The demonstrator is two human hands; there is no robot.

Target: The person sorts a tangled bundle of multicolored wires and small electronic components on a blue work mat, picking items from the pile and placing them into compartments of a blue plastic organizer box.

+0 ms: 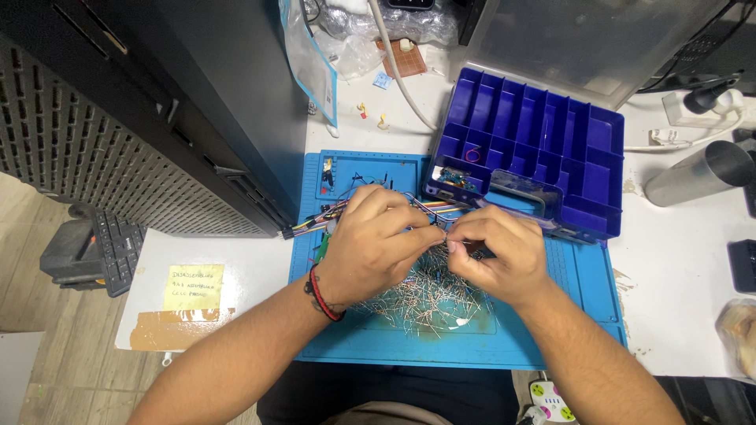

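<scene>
Both hands meet over a blue work mat [551, 330]. My left hand [378, 240], with a red and black band at the wrist, pinches a small thin wire part at its fingertips. My right hand [492, 252] pinches the same small part from the other side, fingertips touching near the middle. Under the hands lies a heap of thin metal-legged components [425, 303]. A bundle of coloured jumper wires [315, 224] runs out to the left from beneath my left hand.
A dark blue compartment box [543, 149] sits behind the hands with a few small parts in it. A black perforated cabinet [118, 118] stands at left. A metal cylinder [697, 177] lies at right. A yellow sticky note [193, 287] and a plastic bag [311, 59] are nearby.
</scene>
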